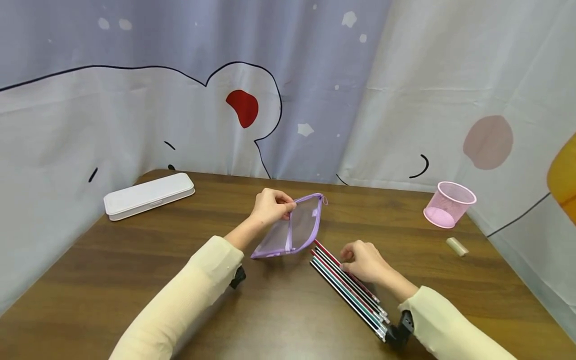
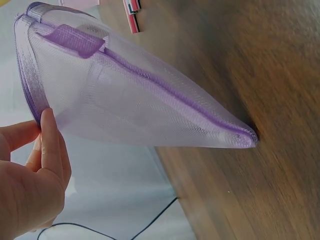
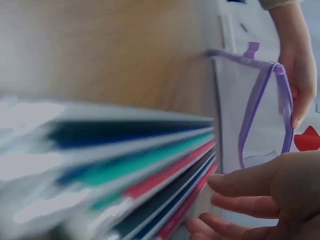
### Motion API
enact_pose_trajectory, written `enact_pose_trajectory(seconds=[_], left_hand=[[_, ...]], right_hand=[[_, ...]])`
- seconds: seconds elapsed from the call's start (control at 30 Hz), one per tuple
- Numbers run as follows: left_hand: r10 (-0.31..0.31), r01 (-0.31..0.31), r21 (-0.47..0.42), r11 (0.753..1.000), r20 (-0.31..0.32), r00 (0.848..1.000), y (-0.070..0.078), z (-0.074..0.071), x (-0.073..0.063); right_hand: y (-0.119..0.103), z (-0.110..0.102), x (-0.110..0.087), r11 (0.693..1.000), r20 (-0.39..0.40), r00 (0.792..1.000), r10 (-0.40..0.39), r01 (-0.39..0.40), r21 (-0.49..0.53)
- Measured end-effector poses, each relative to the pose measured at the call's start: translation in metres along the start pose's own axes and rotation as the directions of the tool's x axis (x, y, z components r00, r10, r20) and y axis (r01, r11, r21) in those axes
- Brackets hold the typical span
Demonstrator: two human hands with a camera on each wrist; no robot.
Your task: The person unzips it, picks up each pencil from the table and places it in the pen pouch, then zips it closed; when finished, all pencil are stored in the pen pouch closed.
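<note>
My left hand (image 1: 271, 205) pinches the top rim of a purple-edged mesh zipper pouch (image 2: 125, 95) between thumb and fingers. The pouch is tilted, its unzipped mouth gaping toward the right hand, as the right wrist view shows. Its lower corner comes down close to the tabletop. My right hand (image 1: 363, 261) is over the right side of a bundle of striped pencils (image 1: 344, 287), thumb and bent fingers apart, the thumb tip right at the edge of a red pencil (image 3: 170, 180). Red, green, black and white pencils lie side by side, one end pointing toward the pouch.
A white pencil case (image 1: 150, 195) lies at the back left of the wooden table (image 1: 216, 310). At the back right a pink mesh pen cup (image 1: 450, 205) stands, with a pale eraser (image 1: 457, 246) nearer. A patterned curtain (image 1: 315, 90) hangs behind the table.
</note>
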State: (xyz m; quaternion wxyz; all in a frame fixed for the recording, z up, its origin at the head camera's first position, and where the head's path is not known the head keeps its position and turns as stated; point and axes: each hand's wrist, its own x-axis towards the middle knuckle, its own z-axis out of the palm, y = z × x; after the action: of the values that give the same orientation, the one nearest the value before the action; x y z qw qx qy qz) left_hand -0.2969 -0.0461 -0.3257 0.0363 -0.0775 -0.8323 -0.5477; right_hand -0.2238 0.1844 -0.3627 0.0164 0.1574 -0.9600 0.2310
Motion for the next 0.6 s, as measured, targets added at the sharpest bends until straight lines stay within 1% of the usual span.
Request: enact_pose_trajectory(seconds=[0.07, 0.13, 0.23, 0.37, 0.47, 0.6], left_hand=[[-0.006, 0.006, 0.001, 1.000, -0.004, 1.000, 0.000, 0.000, 0.001], [-0.012, 0.012, 0.004, 1.000, -0.009, 1.000, 0.000, 0.000, 0.002], [-0.013, 0.013, 0.005, 1.000, -0.010, 1.000, -0.001, 0.000, 0.002], [-0.003, 0.003, 0.009, 1.000, -0.003, 1.000, -0.002, 0.001, 0.002], [0.000, 0.000, 0.008, 1.000, -0.005, 1.000, -0.003, 0.001, 0.002], [-0.008, 0.008, 0.008, 1.000, -0.004, 1.000, -0.005, 0.000, 0.003]], right_hand=[[0.007, -0.003, -0.008, 0.998, 0.018, 1.000, 0.004, -0.003, -0.057], [0.010, -0.004, -0.015, 0.997, 0.030, 0.999, 0.014, -0.012, -0.070], [0.013, -0.001, -0.020, 0.997, 0.016, 1.000, 0.019, -0.017, -0.072], [0.010, 0.003, -0.024, 0.994, -0.007, 1.000, -0.022, 0.021, -0.104], [0.006, 0.005, -0.024, 0.988, -0.005, 0.998, -0.055, 0.054, -0.145], [0.003, 0.007, -0.024, 0.984, -0.003, 0.999, -0.045, 0.043, -0.171]])
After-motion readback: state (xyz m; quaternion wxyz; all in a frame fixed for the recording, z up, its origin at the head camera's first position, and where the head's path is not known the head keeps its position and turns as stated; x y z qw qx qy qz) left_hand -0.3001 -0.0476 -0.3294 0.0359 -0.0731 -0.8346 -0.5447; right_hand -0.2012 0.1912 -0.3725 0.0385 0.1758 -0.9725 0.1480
